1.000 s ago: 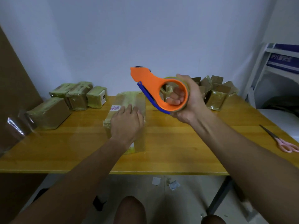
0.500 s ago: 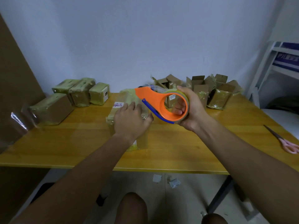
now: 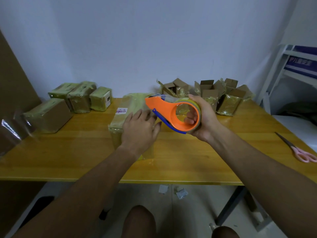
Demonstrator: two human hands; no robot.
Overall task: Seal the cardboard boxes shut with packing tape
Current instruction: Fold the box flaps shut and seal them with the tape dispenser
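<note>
Glossy tape-wrapped cardboard box (image 3: pixel 127 107); wooden table (image 3: pixel 68 152)

Pink-handled scissors (image 3: pixel 299 149) are laid near the right edge of the wooden tabletop (image 3: pixel 68 157), and paper scraps (image 3: pixel 172 191) are scattered on the floor (image 3: pixel 197 212) below.

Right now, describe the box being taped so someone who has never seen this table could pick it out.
Start at the long yellow wooden table against the white wall. The long tape-wrapped cardboard box lies at its middle, running away from the near edge, with the left hand resting flat on top. Unlike the boxes to either side, it lies alone and carries a small white label with pink print.
</note>
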